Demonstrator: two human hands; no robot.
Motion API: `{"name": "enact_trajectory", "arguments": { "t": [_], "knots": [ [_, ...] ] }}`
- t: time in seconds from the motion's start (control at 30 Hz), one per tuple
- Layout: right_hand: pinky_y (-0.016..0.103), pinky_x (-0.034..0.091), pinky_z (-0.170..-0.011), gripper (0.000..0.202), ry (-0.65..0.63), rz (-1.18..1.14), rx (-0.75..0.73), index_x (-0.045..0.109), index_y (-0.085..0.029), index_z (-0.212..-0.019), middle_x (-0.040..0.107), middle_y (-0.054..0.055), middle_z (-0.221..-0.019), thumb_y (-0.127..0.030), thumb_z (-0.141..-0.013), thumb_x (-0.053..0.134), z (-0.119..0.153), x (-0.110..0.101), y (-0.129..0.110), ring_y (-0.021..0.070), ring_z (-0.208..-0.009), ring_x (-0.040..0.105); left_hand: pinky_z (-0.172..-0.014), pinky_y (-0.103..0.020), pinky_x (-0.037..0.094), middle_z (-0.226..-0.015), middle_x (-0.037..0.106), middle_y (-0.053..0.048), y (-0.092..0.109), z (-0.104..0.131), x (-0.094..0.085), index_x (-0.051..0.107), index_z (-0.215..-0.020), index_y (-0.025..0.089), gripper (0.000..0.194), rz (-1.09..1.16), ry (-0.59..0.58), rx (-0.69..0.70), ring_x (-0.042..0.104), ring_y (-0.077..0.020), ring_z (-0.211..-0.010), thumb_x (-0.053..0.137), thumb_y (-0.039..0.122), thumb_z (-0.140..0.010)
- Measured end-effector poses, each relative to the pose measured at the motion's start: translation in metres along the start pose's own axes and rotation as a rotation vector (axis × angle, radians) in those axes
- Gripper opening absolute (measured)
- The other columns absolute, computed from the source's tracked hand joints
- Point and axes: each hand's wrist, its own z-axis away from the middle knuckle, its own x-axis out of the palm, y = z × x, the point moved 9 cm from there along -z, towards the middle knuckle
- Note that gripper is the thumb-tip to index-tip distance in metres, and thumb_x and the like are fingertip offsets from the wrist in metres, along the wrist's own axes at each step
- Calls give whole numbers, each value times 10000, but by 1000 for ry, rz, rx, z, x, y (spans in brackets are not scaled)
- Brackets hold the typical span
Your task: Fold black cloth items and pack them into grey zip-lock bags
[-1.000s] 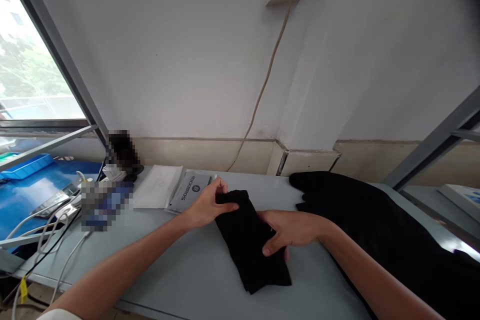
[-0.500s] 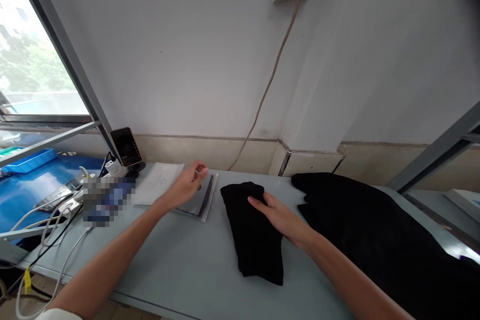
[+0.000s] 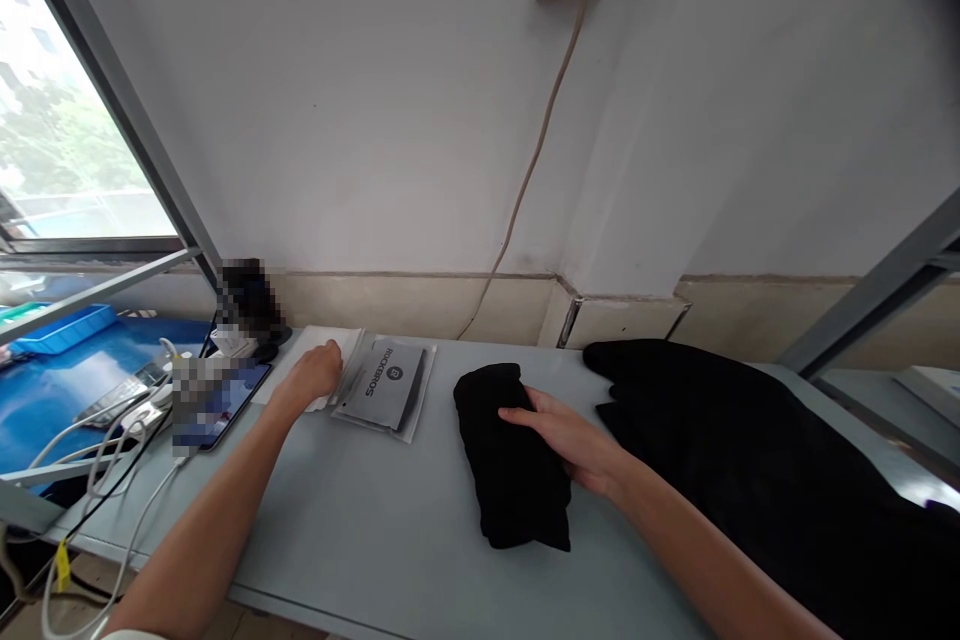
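Folded black cloth (image 3: 510, 465) lies on the grey table (image 3: 360, 530). My right hand (image 3: 566, 435) grips its upper right side, thumb on top and fingers tucked out of sight behind it. Over a white packet (image 3: 296, 345) at the back left is my left hand (image 3: 319, 373), its fingers curled; whether they pinch anything is hidden. Between the hands a grey printed packet (image 3: 386, 385) in a clear sleeve lies flat, touched by neither hand.
A large black garment (image 3: 720, 440) spreads over the table's right side. At the left are a phone (image 3: 240, 400), a power strip (image 3: 150, 410) with cables, and a dark device on a stand (image 3: 251, 300). Metal frame bars (image 3: 885, 280) rise at both sides.
My left hand has moved left from over the grey packet to the white one, and its fingers have curled. The black cloth has shifted slightly, its lower edge higher, still in my right hand.
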Motion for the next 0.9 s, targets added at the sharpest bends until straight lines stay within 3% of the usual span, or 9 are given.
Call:
{"name": "enact_trajectory", "arguments": {
  "t": [0.13, 0.2, 0.27, 0.4, 0.47, 0.6, 0.7, 0.77, 0.9],
  "knots": [
    [377, 582, -919, 320, 44, -80, -98, 679, -263, -1218, 797, 56, -1124, -297, -905, 740, 4, 1, -14, 255, -1007, 749, -843, -398, 458, -1090, 711, -245, 13, 12, -28, 558, -1117, 97, 248, 38, 99, 41, 684, -359, -1057, 341, 164, -1017],
    [391, 590, -924, 347, 26, -142, -145, 682, -271, -1223, 799, 57, -1113, -320, -888, 757, 9, 6, -21, 267, -987, 755, -816, -367, 462, -1078, 716, -172, 34, 25, -43, 539, -1124, 153, 224, 115, 139, 97, 687, -311, -1003, 345, 227, -1041],
    [403, 599, -911, 379, -4, -187, -162, 683, -276, -1228, 801, 62, -1103, -349, -868, 775, 15, 12, -25, 280, -970, 760, -752, -339, 463, -975, 717, -92, 66, 43, -53, 537, -1143, 197, 225, 377, 157, 214, 681, -267, -881, 363, 305, -1051],
    [406, 593, -928, 428, -64, -139, -210, 671, -276, -1263, 797, 54, -1111, -377, -862, 784, 20, 26, -27, 278, -983, 758, -616, -284, 449, -837, 672, -11, 142, 80, -37, 570, -1138, 227, 202, 797, -77, 533, 610, -189, -694, 513, 346, -986],
    [416, 575, -969, 453, -88, -61, -250, 655, -275, -1304, 786, 49, -1165, -380, -878, 766, 18, 30, -28, 281, -1045, 744, -633, -285, 470, -909, 682, -31, 160, 86, -28, 590, -1079, 222, 161, 964, -91, 567, 620, -191, -758, 577, 273, -926],
    [449, 524, -1051, 475, -55, 96, -340, 605, -287, -1389, 737, 44, -1305, -363, -928, 690, 10, 26, -29, 300, -1233, 668, -647, -286, 475, -840, 641, -4, 154, 76, -11, 531, -1135, 222, 207, 1149, 52, 376, 591, -169, -724, 569, 249, -933],
    [441, 508, -1064, 484, -36, 171, -362, 596, -299, -1404, 731, 29, -1320, -306, -924, 659, 6, 23, -28, 299, -1292, 631, -635, -264, 454, -799, 562, 37, 145, 74, -11, 473, -1147, 238, 172, 1182, 228, 293, 548, -139, -676, 510, 265, -981],
    [428, 518, -1041, 485, -37, 178, -346, 616, -299, -1379, 749, 20, -1283, -257, -897, 652, 5, 26, -26, 297, -1261, 651, -645, -260, 450, -850, 560, 29, 145, 78, -15, 456, -1136, 241, 141, 1124, 324, 327, 548, -131, -690, 484, 244, -998],
    [399, 566, -914, 383, 20, 73, -230, 688, -272, -1243, 798, 28, -1119, -246, -861, 666, 7, 27, -17, 287, -1061, 729, -713, -294, 474, -905, 585, 3, 160, 94, -28, 467, -1111, 239, 131, 851, 519, 538, 589, -156, -769, 452, 172, -999]
  ]
}}
